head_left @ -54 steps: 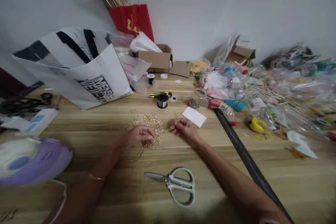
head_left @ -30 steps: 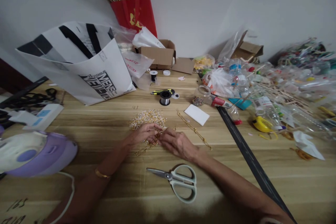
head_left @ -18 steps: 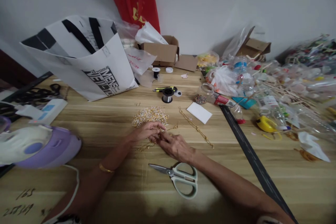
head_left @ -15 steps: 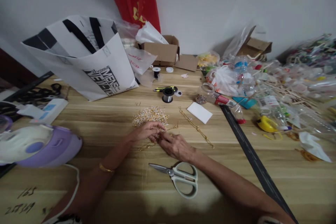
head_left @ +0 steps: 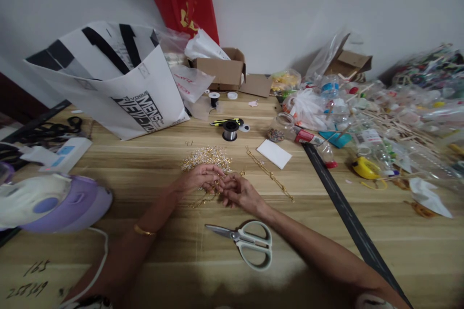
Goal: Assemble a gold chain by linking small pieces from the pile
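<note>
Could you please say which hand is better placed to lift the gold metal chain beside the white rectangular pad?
Probably the right hand: it lies nearer that gold chain, while the left hand is farther off, by the pile of small gold pieces.

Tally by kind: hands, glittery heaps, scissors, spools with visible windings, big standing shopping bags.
Hands: 2, left hand, right hand
Glittery heap: 1
Scissors: 1
Spools: 2, black spool, silver spool
Shopping bags: 2, white bag, red bag
Total: 8

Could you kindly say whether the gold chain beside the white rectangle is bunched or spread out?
Spread out: the gold chain lies in one long slanting line.
</note>
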Action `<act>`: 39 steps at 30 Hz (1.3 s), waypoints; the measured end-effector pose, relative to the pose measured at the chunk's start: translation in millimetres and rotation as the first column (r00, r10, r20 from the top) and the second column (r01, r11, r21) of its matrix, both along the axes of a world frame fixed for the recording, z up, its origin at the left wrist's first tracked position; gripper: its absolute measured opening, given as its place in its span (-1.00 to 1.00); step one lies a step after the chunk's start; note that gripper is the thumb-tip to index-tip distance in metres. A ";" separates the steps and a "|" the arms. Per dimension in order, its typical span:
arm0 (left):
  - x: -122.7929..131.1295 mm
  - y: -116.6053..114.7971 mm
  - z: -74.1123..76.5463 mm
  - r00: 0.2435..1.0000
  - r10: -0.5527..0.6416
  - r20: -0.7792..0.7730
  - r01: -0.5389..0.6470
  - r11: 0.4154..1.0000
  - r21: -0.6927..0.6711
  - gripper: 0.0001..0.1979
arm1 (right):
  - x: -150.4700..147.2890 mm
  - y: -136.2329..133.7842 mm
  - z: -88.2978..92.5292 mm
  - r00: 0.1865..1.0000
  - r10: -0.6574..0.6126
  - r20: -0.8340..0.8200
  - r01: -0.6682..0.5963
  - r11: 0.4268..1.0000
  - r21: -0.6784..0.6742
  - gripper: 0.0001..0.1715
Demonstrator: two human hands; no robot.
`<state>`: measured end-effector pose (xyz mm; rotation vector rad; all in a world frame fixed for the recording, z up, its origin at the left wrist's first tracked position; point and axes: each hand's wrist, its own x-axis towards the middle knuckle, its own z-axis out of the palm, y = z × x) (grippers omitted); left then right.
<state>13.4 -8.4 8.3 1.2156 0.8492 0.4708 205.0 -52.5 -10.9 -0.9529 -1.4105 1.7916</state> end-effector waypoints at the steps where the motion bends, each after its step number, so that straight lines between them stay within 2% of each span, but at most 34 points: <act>1: 0.0 -0.2 -0.1 1.000 0.004 0.015 -0.004 1.000 -0.004 -0.68 | -1.6 -0.7 0.4 0.999 0.004 -0.055 -0.007 0.998 -0.055 -0.57; 6: -0.9 0.8 0.3 0.996 -0.015 0.083 0.015 1.000 0.002 -0.68 | -6.1 -2.6 2.9 0.982 -0.021 -0.190 -0.025 0.971 -0.237 -0.34; 10: -4.9 5.5 -3.4 0.995 -0.044 0.088 0.038 0.997 0.071 -0.65 | -4.5 -1.4 3.0 0.984 -0.015 -0.176 -0.033 0.963 -0.266 -0.30; 15: -8.4 8.9 -7.4 0.998 -0.055 -0.006 0.056 0.990 0.127 -0.66 | 4.9 2.1 10.3 0.993 0.075 -0.092 -0.093 0.973 -0.210 -0.34; 19: -9.9 8.8 -8.1 0.994 -0.079 -0.082 0.091 0.983 0.158 -0.67 | 13.3 4.2 27.2 0.986 0.164 -0.015 -0.164 0.973 -0.161 -0.44; 25: -13.6 9.6 -10.0 0.987 -0.098 -0.125 0.122 0.971 0.204 -0.67 | 27.7 6.5 51.2 0.949 0.248 0.193 -0.246 0.969 -0.035 -0.67; 28: -14.8 10.0 -11.1 0.982 -0.127 -0.143 0.154 0.967 0.202 -0.66 | 36.5 9.7 53.3 0.925 0.249 0.287 -0.271 0.962 0.037 -0.70; 34: -12.9 6.8 -8.8 0.976 -0.144 -0.166 0.171 0.972 0.161 -0.66 | 46.5 16.5 50.5 0.905 0.237 0.355 -0.274 0.960 0.058 -0.65; 39: -12.1 4.3 -4.7 0.974 -0.160 -0.159 0.186 0.970 0.160 -0.66 | 39.5 12.1 52.2 0.881 0.337 0.332 -0.371 0.928 0.042 -0.79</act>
